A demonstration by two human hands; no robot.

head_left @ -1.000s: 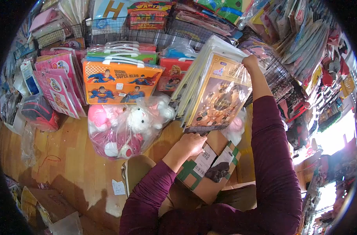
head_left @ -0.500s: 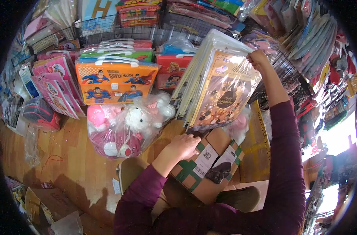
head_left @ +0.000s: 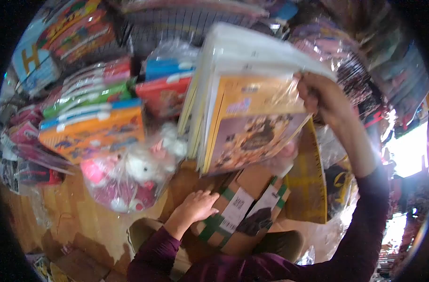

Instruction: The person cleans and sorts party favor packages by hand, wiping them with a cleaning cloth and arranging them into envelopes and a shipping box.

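Head view, right hand: the right hand is raised, fingers pinched on the top corner of the front balloon-set packet, tipping it off the upright stack of packets.
Head view, left hand: the left hand lies palm down, fingers loosely curled, on the taped cardboard box in the person's lap; it grips nothing.
Where the packet is: above the box, leaning against the stack, with the bag of plush toys just to the left and the orange superhero case beyond it.
Doing it well: I'd keep the pinch on the cellophane corner firm and peel one packet only, steadying the box so the stack doesn't slide.
Changed since half a second ago: the head has dipped closer and tilted; the packet fills more of the view, blurred; the left hand has slid slightly down the box.
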